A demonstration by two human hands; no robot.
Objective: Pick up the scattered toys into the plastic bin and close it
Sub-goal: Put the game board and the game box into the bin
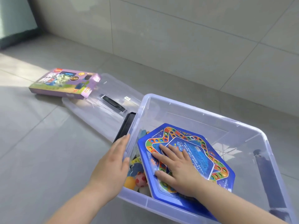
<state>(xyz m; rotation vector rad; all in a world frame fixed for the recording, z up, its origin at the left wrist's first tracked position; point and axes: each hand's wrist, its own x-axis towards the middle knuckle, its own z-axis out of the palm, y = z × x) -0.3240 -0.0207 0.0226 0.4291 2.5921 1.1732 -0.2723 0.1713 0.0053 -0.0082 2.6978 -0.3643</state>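
Note:
A clear plastic bin (pixel 210 113) stands open on the floor at lower right. Inside it a blue hexagonal game board (pixel 213 159) lies tilted on top of small toys (pixel 137 180), among them an orange and a red-spotted one. My right hand (pixel 178 170) presses flat on the board, fingers straight. My left hand (pixel 113 162) rests against the outside of the bin's left wall, thumb over the rim. The bin's clear lid (pixel 100 110) with a black handle lies on the floor to the left. A purple toy box (pixel 64 83) rests partly on the lid's far corner.
Grey tiled floor all around, with a tiled wall (pixel 178 29) close behind the bin. A dark-framed door or window (pixel 14 21) is at the far left. The bin has black latches on its left (pixel 124 128) and right (pixel 268 180) sides.

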